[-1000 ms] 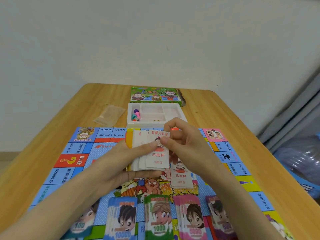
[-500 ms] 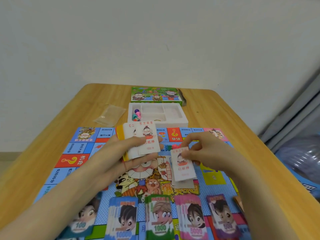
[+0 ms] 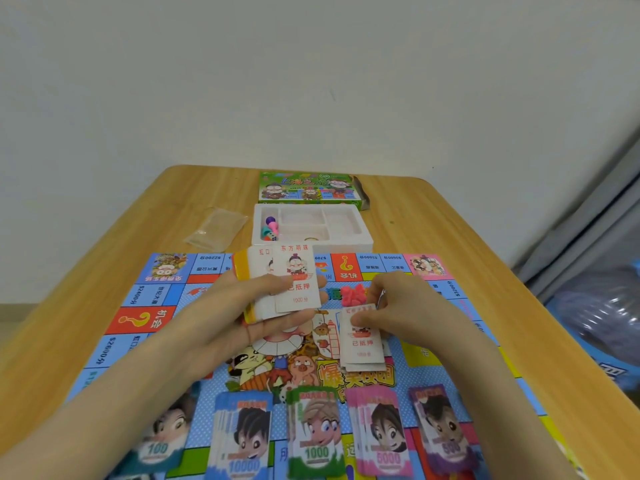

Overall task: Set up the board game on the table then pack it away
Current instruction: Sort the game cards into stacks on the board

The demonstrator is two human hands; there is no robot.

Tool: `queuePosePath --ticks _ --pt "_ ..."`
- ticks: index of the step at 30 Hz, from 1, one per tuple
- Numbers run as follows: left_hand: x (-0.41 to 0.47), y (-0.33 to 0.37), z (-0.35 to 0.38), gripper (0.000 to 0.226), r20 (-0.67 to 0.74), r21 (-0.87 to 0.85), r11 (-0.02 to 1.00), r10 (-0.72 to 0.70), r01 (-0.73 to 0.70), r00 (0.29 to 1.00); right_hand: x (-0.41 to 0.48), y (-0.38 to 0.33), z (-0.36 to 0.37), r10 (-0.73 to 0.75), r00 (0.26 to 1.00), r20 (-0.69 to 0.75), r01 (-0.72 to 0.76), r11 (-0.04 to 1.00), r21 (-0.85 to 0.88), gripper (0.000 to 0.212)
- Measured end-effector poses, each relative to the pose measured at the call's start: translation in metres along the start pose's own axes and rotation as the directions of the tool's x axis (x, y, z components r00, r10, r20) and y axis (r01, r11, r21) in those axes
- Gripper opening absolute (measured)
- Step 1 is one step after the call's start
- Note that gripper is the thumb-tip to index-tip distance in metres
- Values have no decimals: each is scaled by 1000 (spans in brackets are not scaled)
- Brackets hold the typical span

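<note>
Head view: the game board lies flat on the wooden table and fills the middle and bottom of the frame. The left hand is just left of the middle. It holds a stack of cards up off the board. Its thumb presses down on the top card and its fingers curl under the stack. The top card is white with red words and a small cartoon man.

The right hand is just right of the middle, low over the board. Its thumb and curled fingers pinch the top end of a white card on a small card pile. The pile sits on the board's middle picture. Some pink bits lie on the board just above this pile, too blurry to name.

Along the bottom of the frame sit five piles of play money in a row: a 100 pile, a 10000 pile, a 1000 pile, a 5000 pile and a 500 pile.

Above the board, at the top middle of the table, is a white tray. Small colored game pieces sit in its left part. Behind the tray lies the green game box. A clear plastic bag lies left of the tray.
</note>
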State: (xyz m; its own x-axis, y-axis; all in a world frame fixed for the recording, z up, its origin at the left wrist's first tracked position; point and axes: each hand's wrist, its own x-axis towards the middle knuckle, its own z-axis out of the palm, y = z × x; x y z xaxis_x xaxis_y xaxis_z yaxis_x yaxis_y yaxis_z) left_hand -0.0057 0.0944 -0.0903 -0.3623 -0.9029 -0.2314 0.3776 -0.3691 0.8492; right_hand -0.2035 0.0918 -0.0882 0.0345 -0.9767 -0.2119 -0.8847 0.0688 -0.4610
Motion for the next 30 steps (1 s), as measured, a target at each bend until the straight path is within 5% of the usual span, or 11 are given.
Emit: queuePosePath --ticks 17,21,24,30 --pt "-1 1 -1 52 16 21 1000 -10 10 1000 3 5 2 -129 991 -21 129 992 11 16" --pt "-1 1 0 47 -2 47 999 -11 11 1000 1 -3 -2 -187 960 -210 245 924 292 23" --pt "-3 0 2 44 0 109 994 2 -2 1000 -6 -17 -2 -253 952 -172 306 789 533 21" --pt "-6 -1 3 41 43 215 976 19 -27 999 -11 -29 10 -333 919 -212 389 668 634 10"
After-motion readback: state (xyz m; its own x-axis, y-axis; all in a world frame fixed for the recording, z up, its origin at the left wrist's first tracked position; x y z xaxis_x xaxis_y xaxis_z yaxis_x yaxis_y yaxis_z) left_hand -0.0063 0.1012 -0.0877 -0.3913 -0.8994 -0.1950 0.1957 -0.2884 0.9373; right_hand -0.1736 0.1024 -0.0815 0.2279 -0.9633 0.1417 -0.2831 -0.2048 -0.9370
